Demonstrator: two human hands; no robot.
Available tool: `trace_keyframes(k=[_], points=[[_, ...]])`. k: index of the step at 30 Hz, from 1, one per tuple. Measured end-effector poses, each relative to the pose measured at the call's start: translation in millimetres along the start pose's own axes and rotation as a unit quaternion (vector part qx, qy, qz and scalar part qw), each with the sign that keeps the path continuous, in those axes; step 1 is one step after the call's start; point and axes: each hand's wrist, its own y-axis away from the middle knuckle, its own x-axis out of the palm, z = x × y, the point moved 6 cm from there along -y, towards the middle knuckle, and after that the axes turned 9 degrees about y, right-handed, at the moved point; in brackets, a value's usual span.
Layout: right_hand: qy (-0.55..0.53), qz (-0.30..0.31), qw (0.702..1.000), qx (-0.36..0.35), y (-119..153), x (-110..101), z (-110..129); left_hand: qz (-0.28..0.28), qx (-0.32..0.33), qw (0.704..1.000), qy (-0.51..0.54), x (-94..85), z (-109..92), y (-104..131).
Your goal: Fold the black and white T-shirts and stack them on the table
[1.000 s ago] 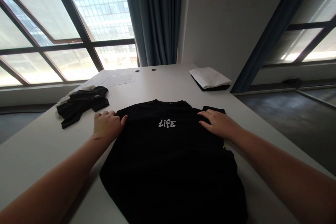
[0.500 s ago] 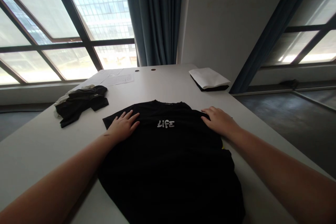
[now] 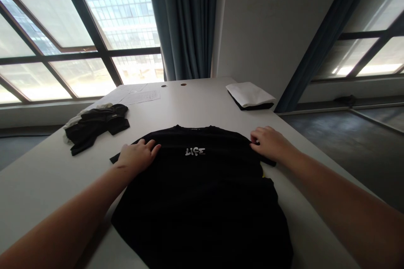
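Observation:
A black T-shirt (image 3: 202, 201) with white lettering lies spread on the white table (image 3: 41, 189), its collar toward the far side. My left hand (image 3: 139, 155) rests on the shirt near its left shoulder, fingers slightly bent and apart. At the right shoulder edge, my right hand (image 3: 269, 143) pinches the black fabric between thumb and fingers. The right sleeve lies below that hand. A bit of yellow shows at the shirt's right side.
Dark and pale crumpled clothes (image 3: 97, 124) lie at the left. Paper sheets (image 3: 142, 96) are near the far left edge. A folded white item (image 3: 251, 93) on something black sits far right. Windows and a blue curtain (image 3: 186, 21) stand beyond.
My right hand has closed on the shirt's shoulder edge. Both shoulders look pulled wider, and the collar is straighter and slightly nearer. My left hand has shifted a little left and nearer.

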Motion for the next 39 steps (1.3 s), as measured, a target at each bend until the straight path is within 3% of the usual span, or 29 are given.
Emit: trace_keyframes(k=[3, 6, 8, 10, 14, 19, 25, 28, 31, 39], points=[[-0.006, -0.053, 0.998, -0.039, 1, -8, 19, -0.033, -0.026, 0.998, -0.054, -12.6, -9, 4], [-0.094, -0.132, 0.983, -0.084, -3, -15, 41, -0.084, 0.043, 0.995, -0.034, -11.5, -24, -6], [-0.145, -0.104, 0.976, -0.123, -12, -6, 56, -0.090, 0.115, 0.989, -0.007, -2.2, -35, -19], [-0.173, -0.025, 0.973, -0.148, -25, 11, 67, -0.056, 0.165, 0.985, 0.014, 10.6, -44, -32], [-0.199, 0.080, 0.968, -0.129, -64, 32, 67, 0.057, 0.129, 0.987, 0.078, 29.3, -47, -60], [-0.199, 0.086, 0.971, -0.099, -116, 40, 55, 0.073, 0.084, 0.986, 0.123, 30.4, -39, -90], [-0.110, 0.002, 0.987, -0.114, -141, 47, 67, 0.028, 0.099, 0.985, 0.136, 36.1, -30, -121], [-0.110, 0.054, 0.981, -0.151, -147, 60, 81, 0.032, 0.107, 0.984, 0.139, 41.2, -31, -136], [-0.102, 0.109, 0.980, -0.135, -159, 70, 83, 0.045, 0.103, 0.984, 0.138, 43.0, -30, -153], [-0.091, 0.132, 0.985, -0.066, -196, 68, 76, 0.058, 0.091, 0.987, 0.115, 34.7, -28, -182]])
